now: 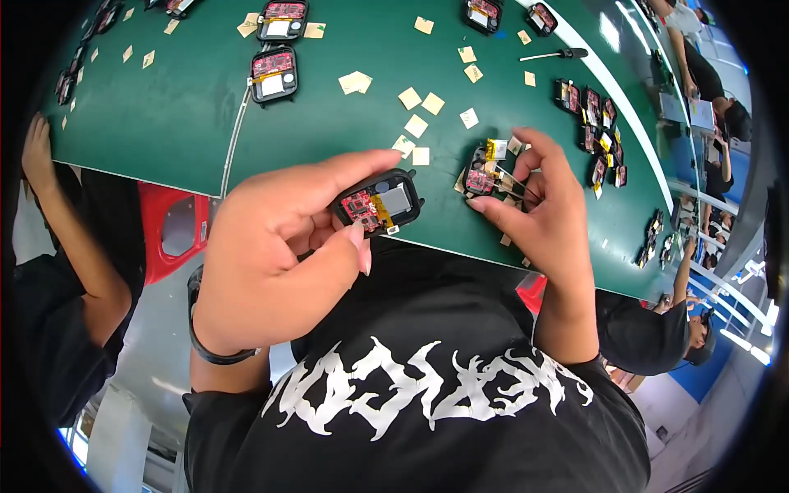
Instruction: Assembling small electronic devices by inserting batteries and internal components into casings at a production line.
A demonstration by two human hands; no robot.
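My left hand (259,246) grips a small black device housing (404,215) by its edge, thumb below and index finger along the top. Inside the housing show a red circuit board (359,209), a yellow ribbon and a grey square part. My right hand (546,226) has its thumb and index finger spread apart, while the curled fingers hold what look like thin metal tweezers (515,180). Just left of their tips, a second black housing (475,182) with a red board and a yellow-and-silver part lies on the table, partly behind the hand.
Square cream stickers (417,126) lie scattered over the green table (329,123). Two similar housings (274,76) stand at the far left, and several more (592,107) cluster at right. A screwdriver (567,53) lies far right. Other people sit on both sides.
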